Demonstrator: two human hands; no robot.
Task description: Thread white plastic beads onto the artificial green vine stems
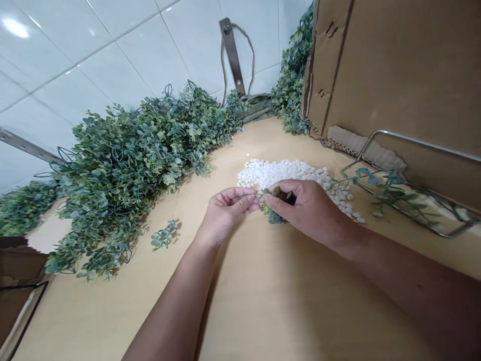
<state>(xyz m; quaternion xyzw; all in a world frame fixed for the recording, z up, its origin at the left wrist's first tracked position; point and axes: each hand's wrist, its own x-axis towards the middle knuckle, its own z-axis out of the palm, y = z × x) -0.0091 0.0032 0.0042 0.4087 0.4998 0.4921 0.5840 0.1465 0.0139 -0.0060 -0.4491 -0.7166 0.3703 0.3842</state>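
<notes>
My right hand is closed around a sprig of artificial leaves, with green leaf tips showing between thumb and fingers. Close beside it, my left hand pinches at the end of the sprig; whatever lies between thumb and forefinger is too small to make out. Just beyond both hands spreads a pile of small white pieces, some of it hidden behind my right hand. A short loose sprig lies on the table to the left of my left hand.
A large heap of artificial greenery lines the tiled wall at left. Cardboard stands at back right, with a metal wire frame and a leafy stem before it. A metal strip leans at the wall.
</notes>
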